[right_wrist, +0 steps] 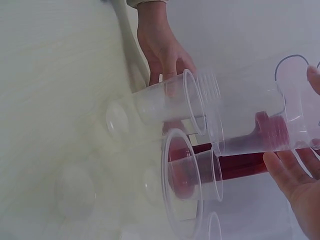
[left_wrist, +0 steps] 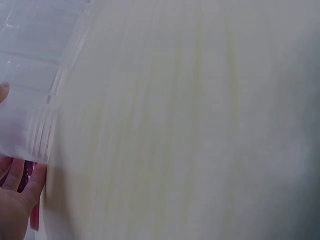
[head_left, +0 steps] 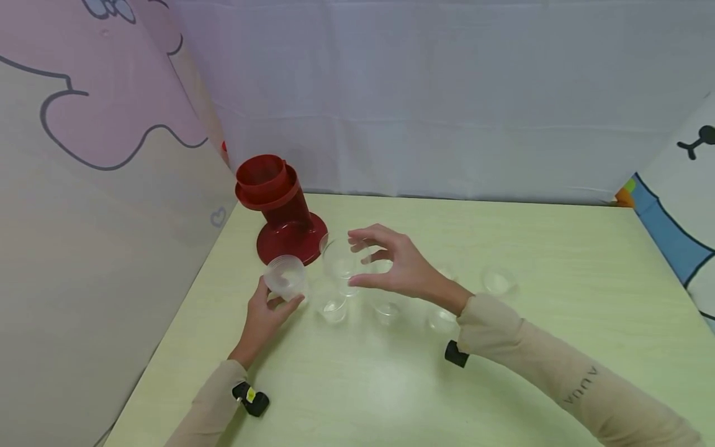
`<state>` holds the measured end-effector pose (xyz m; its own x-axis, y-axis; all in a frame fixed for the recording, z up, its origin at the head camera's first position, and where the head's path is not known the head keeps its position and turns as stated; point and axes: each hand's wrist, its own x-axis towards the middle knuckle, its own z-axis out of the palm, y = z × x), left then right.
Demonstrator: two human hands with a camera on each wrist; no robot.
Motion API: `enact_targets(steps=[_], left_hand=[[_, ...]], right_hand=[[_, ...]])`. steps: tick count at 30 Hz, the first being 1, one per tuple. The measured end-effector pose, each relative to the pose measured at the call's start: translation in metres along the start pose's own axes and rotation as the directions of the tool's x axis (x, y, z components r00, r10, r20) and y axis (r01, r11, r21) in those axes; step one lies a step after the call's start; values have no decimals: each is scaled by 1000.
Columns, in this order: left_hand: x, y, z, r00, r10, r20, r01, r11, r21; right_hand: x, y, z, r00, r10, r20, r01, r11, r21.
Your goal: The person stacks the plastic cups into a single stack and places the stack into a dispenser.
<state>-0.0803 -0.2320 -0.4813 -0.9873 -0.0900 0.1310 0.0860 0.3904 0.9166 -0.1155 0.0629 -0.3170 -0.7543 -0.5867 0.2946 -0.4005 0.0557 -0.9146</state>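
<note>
In the head view, my left hand grips a short stack of clear plastic cups near the table's left side. The stack's ribbed side shows in the left wrist view, fingers below it. My right hand holds a clear plastic cup between curved fingers and thumb, just right of the stack. This see-through cup appears large in the right wrist view. Several more clear cups stand on the table below and right of my hands, including one cup nearest the stack.
Behind my left hand stands a red holder with a round base and a wide upper tube. One clear cup sits farther right on the pale table. A white cloth hangs along the table's back edge.
</note>
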Motion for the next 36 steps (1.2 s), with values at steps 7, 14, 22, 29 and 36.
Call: enact_targets(steps=[7,14,22,29,36], left_hand=[[-1,-1,0,1000,3,-2,-3,1000,8],[0,-3,-1,1000,5,-2,-5,1000,-8],[-1,0,-1,1000,3,-3,-3,1000,-5],[-1,2,0,1000,15,-7,-15,1000,-7],[-1,2,0,1000,20,-7,-20,1000,-4]], right_hand=[[2,1,3,1000,13,-1,-13,1000,12],[6,3,4,1000,5,-7,-5,1000,18],[13,31,8,1000,-3,-14,3,1000,27],[17,36,12,999,-31,-11,32,999,24],[20,27,17,1000,-11,-10,11,999,43]])
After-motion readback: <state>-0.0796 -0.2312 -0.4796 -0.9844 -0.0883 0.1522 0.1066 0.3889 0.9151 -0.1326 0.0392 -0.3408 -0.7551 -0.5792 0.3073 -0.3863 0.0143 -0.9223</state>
